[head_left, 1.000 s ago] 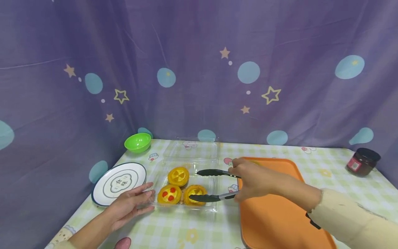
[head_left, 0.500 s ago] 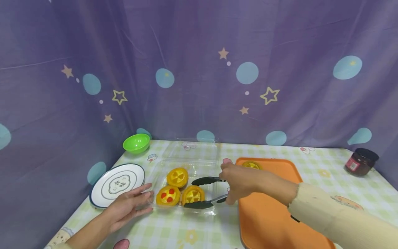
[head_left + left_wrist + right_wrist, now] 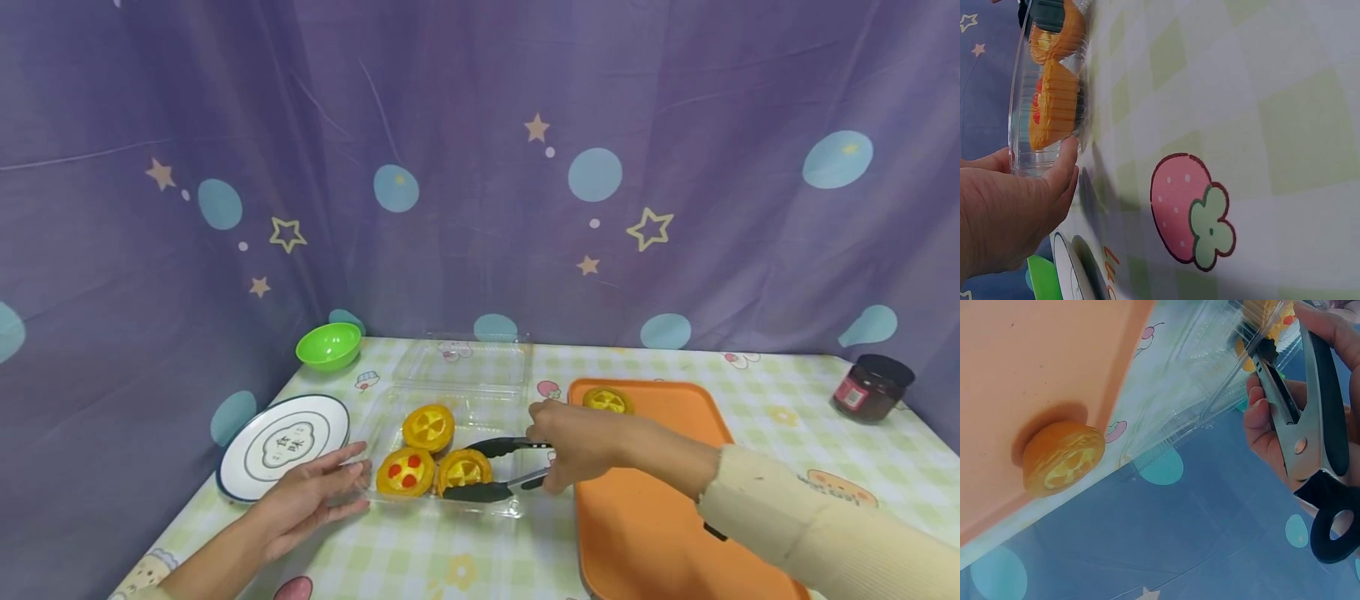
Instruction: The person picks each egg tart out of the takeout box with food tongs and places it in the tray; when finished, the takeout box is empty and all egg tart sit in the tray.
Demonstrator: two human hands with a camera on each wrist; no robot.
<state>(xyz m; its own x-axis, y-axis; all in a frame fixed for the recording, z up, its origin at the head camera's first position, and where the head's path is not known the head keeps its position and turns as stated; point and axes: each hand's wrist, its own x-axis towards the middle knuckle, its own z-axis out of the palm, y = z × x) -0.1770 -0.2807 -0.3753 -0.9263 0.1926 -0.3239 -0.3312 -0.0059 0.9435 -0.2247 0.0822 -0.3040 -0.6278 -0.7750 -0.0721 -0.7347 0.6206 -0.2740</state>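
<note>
My right hand (image 3: pixel 577 446) grips a pair of black-tipped metal tongs (image 3: pixel 1300 425). In the head view, the tongs' tips stand on either side of the front-right egg tart (image 3: pixel 463 469) in a clear plastic box (image 3: pixel 506 504). Beside it sit a tart with red pieces (image 3: pixel 405 472) and, behind, another yellow-topped tart (image 3: pixel 428 427). My left hand (image 3: pixel 311 496) has its fingers extended against the box's left end; the left wrist view shows my left hand (image 3: pixel 1019 206) touching the box corner. How firmly the tongs press the tart cannot be told.
An orange tray (image 3: pixel 637 533) lies to the right, with one tart (image 3: pixel 608 401) at its back-left corner. A white plate (image 3: pixel 255 450) and green bowl (image 3: pixel 330 346) stand left. A dark jar (image 3: pixel 873 390) is far right. The box's lid (image 3: pixel 465 364) lies open behind.
My right hand has moved left and slightly down with the tongs. Their tips have drawn closer together around the front-right tart. My left hand stays at the box.
</note>
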